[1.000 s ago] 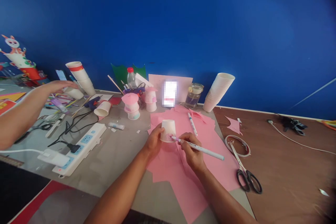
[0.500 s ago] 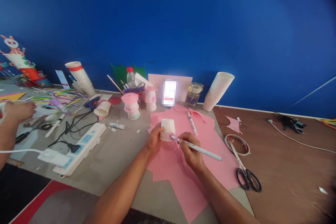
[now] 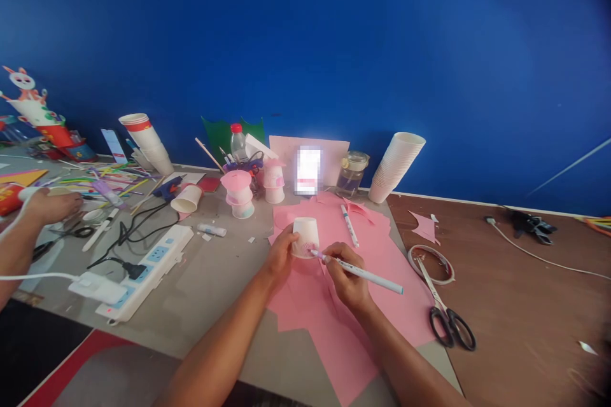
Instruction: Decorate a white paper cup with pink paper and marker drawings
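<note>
My left hand (image 3: 280, 255) grips an upside-down white paper cup (image 3: 305, 236) that stands on sheets of pink paper (image 3: 334, 311). My right hand (image 3: 347, 273) pinches a white marker (image 3: 367, 276), and its tip touches a pink patch on the cup's side. A second marker (image 3: 349, 225) lies loose on the pink paper just beyond the cup.
Black scissors (image 3: 451, 325) and a tape ring (image 3: 432, 262) lie to the right. A stack of white cups (image 3: 396, 166), a jar (image 3: 352, 173), a bottle (image 3: 237, 140) and pink-topped cup figures (image 3: 238, 192) stand behind. A power strip (image 3: 143, 267) lies left, where another person's hand (image 3: 50, 205) rests.
The other person's hand at the left drew back from the far cups toward the table's left edge. My hands, the cup and the marker have barely shifted.
</note>
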`<state>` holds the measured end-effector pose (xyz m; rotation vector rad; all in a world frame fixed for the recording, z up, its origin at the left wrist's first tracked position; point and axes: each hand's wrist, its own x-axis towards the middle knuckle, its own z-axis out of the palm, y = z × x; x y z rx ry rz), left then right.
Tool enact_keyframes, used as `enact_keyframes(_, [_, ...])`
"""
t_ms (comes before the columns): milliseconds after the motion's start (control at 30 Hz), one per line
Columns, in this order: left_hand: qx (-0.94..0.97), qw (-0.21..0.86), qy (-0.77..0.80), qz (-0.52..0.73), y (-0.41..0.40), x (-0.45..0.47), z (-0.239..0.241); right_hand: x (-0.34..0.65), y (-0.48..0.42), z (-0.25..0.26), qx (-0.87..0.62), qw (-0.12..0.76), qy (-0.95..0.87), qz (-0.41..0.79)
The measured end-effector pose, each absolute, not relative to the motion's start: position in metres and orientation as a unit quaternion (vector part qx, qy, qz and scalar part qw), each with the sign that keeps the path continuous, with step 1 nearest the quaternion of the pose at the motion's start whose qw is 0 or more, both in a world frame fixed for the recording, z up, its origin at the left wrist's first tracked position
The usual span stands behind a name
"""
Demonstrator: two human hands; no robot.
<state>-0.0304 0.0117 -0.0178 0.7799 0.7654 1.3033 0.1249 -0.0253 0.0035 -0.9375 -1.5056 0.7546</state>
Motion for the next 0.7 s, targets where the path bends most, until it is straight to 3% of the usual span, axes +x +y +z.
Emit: enact_keyframes(700, [0.341,0.663,0.342,0.571,0.0097,-0.0307,-0.0157,0.1258,-0.0257,0.0026,-0.399,0.572,-0.654,0.293])
